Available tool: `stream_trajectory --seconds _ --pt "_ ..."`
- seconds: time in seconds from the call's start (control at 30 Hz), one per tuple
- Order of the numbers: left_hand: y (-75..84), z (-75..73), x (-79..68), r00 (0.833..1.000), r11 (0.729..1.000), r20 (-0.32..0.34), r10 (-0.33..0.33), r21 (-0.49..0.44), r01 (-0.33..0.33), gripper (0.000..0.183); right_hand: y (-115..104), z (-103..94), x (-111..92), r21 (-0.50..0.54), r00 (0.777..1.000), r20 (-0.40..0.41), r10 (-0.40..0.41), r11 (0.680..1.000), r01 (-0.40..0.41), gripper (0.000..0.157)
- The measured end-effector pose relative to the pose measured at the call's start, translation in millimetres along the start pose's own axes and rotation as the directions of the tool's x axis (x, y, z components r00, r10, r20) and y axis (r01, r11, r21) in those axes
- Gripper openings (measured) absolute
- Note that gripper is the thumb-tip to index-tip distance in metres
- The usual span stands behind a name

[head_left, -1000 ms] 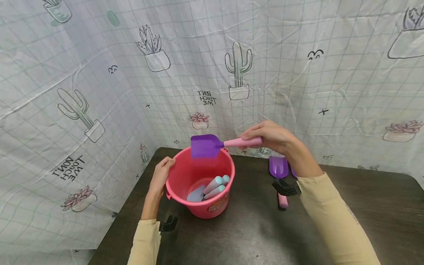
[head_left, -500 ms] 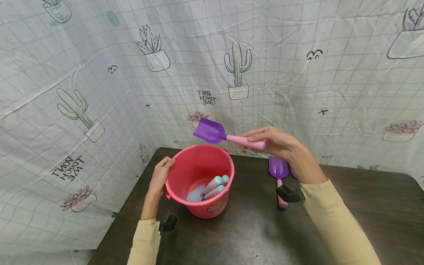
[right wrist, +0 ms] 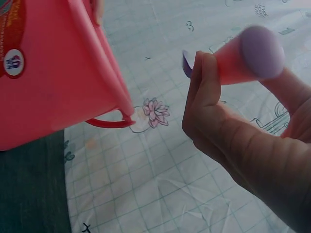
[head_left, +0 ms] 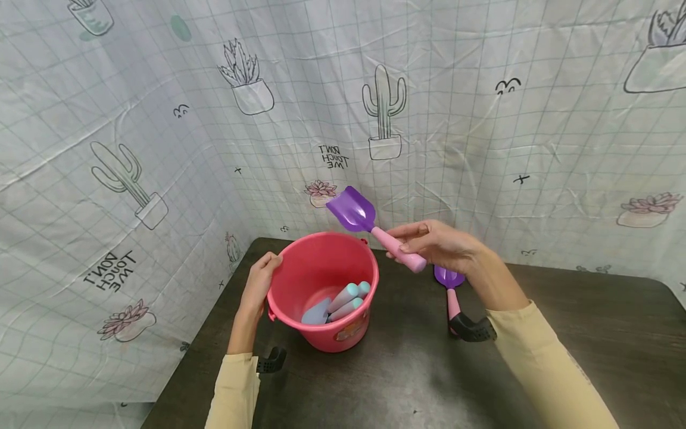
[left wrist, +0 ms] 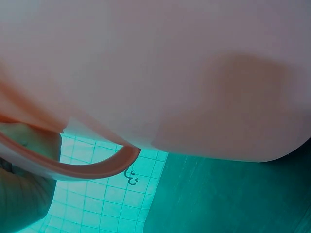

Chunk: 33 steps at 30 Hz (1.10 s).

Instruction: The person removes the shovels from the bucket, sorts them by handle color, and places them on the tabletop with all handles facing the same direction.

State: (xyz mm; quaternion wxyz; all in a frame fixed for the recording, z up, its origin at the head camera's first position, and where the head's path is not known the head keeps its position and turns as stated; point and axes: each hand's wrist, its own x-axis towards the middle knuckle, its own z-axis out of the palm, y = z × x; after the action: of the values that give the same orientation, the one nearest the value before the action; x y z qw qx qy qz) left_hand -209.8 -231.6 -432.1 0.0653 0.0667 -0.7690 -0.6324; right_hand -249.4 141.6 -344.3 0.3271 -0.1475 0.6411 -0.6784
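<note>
My left hand (head_left: 260, 280) grips the rim of a pink-red bucket (head_left: 292, 271) on its left side. The bucket's outer wall (left wrist: 146, 73) fills most of the left wrist view. Inside lie several small tools with grey handles and turquoise ends (head_left: 343, 298); one shows a grey-blue trowel blade (head_left: 316, 313). Right of the bucket, above the table, my right hand (head_left: 442, 244) pinches the pink handle of a toy shovel (head_left: 354, 210) between thumb and fingers. Its purple blade points up and left. In the right wrist view, the handle's end (right wrist: 262, 52) faces the camera.
Another purple shovel (head_left: 449, 278) with a pink handle lies on the dark table (head_left: 407, 369), partly behind my right hand and wrist strap. A white cloth (head_left: 455, 119) printed with cacti hangs behind and along the left side.
The held shovel has left its place over the bucket's opening, moving right, and its blade has swung upward. My right hand has lowered slightly. The left hand and bucket stay put.
</note>
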Motion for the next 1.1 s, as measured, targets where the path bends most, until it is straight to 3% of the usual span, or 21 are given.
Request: stream_trajectory --seconds 0.33,0.53,1.1 --pt "2.2 -1.1 -0.5 1.0 1.0 -0.001 -0.013 0.011 0.013 0.024 18 6.2 -8 0.032 0.997 0.077 -0.029 0.999 0.027 0.071" --pt "1.5 -1.1 0.5 1.0 1.0 0.007 -0.012 0.001 0.012 0.025 22 7.4 -17 0.105 0.997 0.063 -0.04 0.994 0.033 0.066" --pt "-1.0 -0.1 1.5 1.0 1.0 0.006 -0.008 -0.01 0.008 0.026 35 1.6 -35 0.176 0.997 0.059 -0.05 0.984 0.039 0.052"
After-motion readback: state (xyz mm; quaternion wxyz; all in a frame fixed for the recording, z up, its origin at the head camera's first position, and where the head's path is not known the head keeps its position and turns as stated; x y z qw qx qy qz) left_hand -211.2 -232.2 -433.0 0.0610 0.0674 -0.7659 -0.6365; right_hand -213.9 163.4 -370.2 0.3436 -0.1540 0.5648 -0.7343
